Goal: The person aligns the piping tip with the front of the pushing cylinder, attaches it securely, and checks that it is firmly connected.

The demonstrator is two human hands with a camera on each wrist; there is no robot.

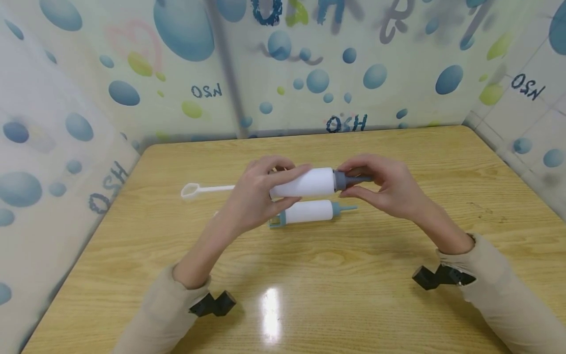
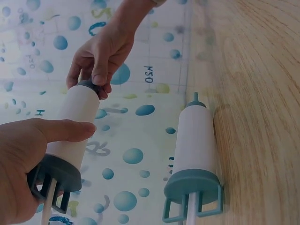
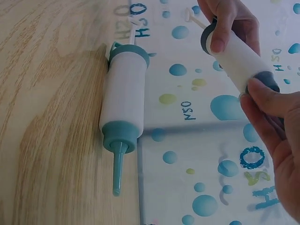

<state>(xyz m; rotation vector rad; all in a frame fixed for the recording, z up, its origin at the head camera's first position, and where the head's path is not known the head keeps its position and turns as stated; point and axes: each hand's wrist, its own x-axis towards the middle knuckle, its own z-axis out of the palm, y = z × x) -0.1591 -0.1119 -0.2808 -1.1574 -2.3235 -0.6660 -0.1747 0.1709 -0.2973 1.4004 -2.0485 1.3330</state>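
My left hand (image 1: 254, 191) grips the white barrel of a large plunger syringe (image 1: 316, 182), held level above the table. Its thin white plunger with a ring end (image 1: 191, 191) sticks out to the left. At the other end, the fingers and thumb of my right hand (image 1: 391, 187) pinch the dark grey-blue nozzle cap (image 1: 339, 180). A second syringe (image 1: 309, 211), with a white barrel and teal ends, lies on the table just nearer to me. The left wrist view shows the held syringe's dark finger-grip collar (image 2: 58, 171) beside my left palm.
The wood-grain table (image 1: 327, 275) stretches around both syringes. A wall covering (image 1: 300, 98) with blue and green bubbles rises behind it and along the sides. Dark wrist mounts (image 1: 214, 304) sit on both beige sleeves (image 1: 499, 290).
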